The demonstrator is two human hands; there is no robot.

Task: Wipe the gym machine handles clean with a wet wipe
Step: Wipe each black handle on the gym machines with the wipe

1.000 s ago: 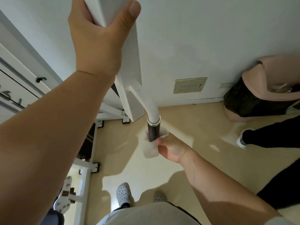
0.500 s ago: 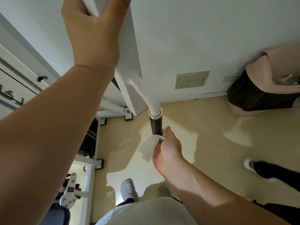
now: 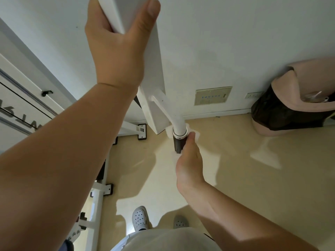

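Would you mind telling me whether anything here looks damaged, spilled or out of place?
Nothing stands out. The left hand grips the white machine arm, and the right hand holds the wet wipe around the dark handle. The floor shows only light patches and shadows, no spill.

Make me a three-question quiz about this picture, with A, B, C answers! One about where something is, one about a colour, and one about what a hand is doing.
1. Where is the bin?
A. By the wall, at the right
B. Between the shoes
C. On the machine

2. What colour is the handle grip?
A. Red
B. Dark brown-black
C. Yellow

3. What is the left hand doing?
A. Hanging free
B. Holding the wipe
C. Gripping the white bar

Answers:
1 A: the pink bin stands on the floor against the wall.
2 B: the grip below the white tube is dark; the right hand holds the wet wipe round it.
3 C: the left hand is clasped round the white bar.
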